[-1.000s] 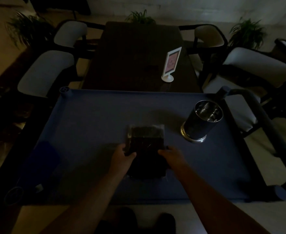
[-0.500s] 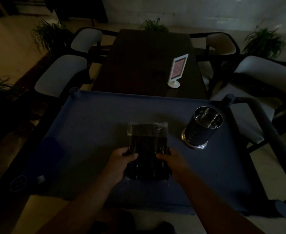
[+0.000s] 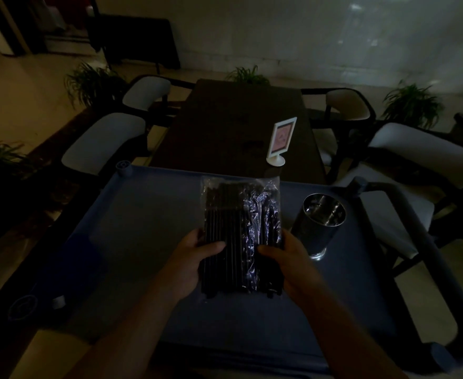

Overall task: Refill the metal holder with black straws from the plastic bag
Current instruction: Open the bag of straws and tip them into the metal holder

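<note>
A clear plastic bag of black straws (image 3: 240, 231) is lifted off the blue cart top (image 3: 148, 228), tilted up towards me. My left hand (image 3: 195, 255) grips the bag's lower left edge, thumb lying across the front. My right hand (image 3: 285, 255) grips its lower right edge in the same way. The round metal holder (image 3: 319, 224) stands upright on the cart just right of my right hand, its open mouth showing a shiny inside; I see no straws sticking out of it.
The cart's dark handle (image 3: 427, 266) curves along its right side. Behind the cart stands a dark table (image 3: 225, 127) with a white sign stand (image 3: 281, 142). Light-cushioned chairs (image 3: 102, 143) flank the table, potted plants behind them. The room is dim.
Both hands have lifted the bag from lying flat on the cart and raised it up towards me. The holder has stayed in place.
</note>
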`<state>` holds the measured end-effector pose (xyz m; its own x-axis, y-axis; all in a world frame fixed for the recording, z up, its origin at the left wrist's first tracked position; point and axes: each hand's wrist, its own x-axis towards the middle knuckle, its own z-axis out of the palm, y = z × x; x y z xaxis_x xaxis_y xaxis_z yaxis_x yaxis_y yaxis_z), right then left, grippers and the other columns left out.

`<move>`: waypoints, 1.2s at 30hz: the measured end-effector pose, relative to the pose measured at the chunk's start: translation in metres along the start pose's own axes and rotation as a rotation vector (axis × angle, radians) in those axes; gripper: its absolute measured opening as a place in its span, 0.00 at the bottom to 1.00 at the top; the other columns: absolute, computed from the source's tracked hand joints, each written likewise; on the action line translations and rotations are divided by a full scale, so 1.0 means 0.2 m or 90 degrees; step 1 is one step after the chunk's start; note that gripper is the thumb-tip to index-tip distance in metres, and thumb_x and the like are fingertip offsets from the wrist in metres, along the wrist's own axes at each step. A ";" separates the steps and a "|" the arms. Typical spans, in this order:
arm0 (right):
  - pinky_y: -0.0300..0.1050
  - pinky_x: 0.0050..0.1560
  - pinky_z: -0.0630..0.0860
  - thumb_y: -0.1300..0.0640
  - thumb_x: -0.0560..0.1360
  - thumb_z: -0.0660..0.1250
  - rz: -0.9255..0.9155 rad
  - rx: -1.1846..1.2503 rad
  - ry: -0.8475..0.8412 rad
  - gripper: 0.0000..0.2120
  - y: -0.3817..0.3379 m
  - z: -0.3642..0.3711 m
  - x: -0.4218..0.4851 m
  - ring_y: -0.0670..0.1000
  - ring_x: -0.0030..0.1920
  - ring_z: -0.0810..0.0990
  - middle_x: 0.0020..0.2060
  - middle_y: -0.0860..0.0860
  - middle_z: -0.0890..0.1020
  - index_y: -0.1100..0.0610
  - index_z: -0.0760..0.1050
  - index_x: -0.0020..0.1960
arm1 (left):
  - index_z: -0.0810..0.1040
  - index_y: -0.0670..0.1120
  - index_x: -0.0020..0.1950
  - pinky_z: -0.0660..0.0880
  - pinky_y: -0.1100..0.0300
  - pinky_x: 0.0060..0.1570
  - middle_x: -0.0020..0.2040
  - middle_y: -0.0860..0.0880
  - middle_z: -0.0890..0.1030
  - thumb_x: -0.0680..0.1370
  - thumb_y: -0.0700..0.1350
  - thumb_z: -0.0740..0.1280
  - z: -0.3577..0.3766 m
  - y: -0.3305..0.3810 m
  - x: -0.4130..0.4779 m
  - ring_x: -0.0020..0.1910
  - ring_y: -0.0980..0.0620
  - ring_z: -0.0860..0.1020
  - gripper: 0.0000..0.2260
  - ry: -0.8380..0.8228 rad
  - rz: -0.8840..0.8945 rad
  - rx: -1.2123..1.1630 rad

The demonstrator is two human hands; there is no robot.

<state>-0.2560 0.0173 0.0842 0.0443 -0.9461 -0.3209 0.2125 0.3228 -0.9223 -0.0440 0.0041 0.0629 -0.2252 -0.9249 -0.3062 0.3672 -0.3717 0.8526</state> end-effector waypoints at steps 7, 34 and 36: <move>0.53 0.50 0.82 0.70 0.73 0.68 -0.045 0.004 -0.011 0.19 -0.06 0.02 -0.08 0.57 0.52 0.85 0.53 0.57 0.85 0.58 0.74 0.62 | 0.80 0.45 0.58 0.81 0.45 0.49 0.54 0.41 0.84 0.64 0.48 0.79 0.10 0.10 -0.05 0.54 0.42 0.83 0.24 -0.015 0.018 0.084; 0.36 0.41 0.81 0.62 0.72 0.73 -0.182 -0.158 0.052 0.20 -0.21 0.03 -0.05 0.44 0.49 0.84 0.54 0.48 0.81 0.44 0.70 0.55 | 0.80 0.43 0.56 0.76 0.41 0.58 0.52 0.43 0.86 0.61 0.50 0.79 0.15 0.18 -0.08 0.54 0.42 0.83 0.26 0.058 0.062 0.138; 0.38 0.47 0.80 0.59 0.72 0.73 -0.256 -0.285 0.115 0.22 -0.26 0.06 -0.04 0.43 0.55 0.80 0.56 0.42 0.76 0.42 0.68 0.58 | 0.81 0.46 0.55 0.80 0.46 0.53 0.51 0.44 0.86 0.61 0.51 0.79 0.14 0.18 -0.07 0.53 0.44 0.84 0.24 0.067 0.069 0.139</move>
<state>-0.2562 0.0081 0.1381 -0.1278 -0.9889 0.0753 -0.2525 -0.0410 -0.9667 -0.0533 0.0061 0.1105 -0.0959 -0.9659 -0.2405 0.1786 -0.2543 0.9505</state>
